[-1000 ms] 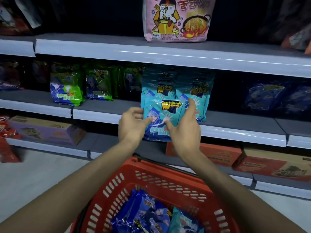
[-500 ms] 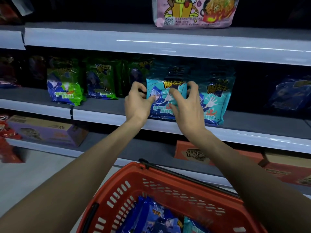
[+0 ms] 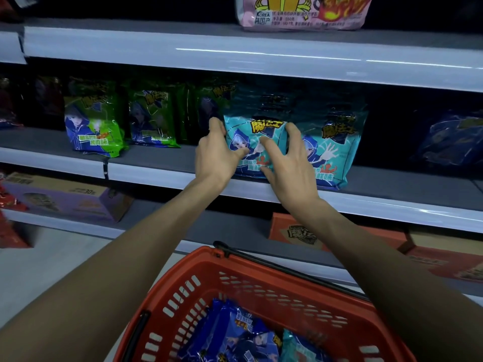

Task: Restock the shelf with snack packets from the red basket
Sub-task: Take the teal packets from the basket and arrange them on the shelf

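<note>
Teal snack packet (image 3: 254,145) stands on dimly lit grey store shelf (image 3: 162,158).

We read "KOREA" and "韩国产" on the pink packet (image 3: 300,17). The teal packet (image 3: 264,134) carries yellow "魔法士" lettering, which we also make out on the orange box (image 3: 300,233). The purple box (image 3: 65,202) shows "30".
</note>
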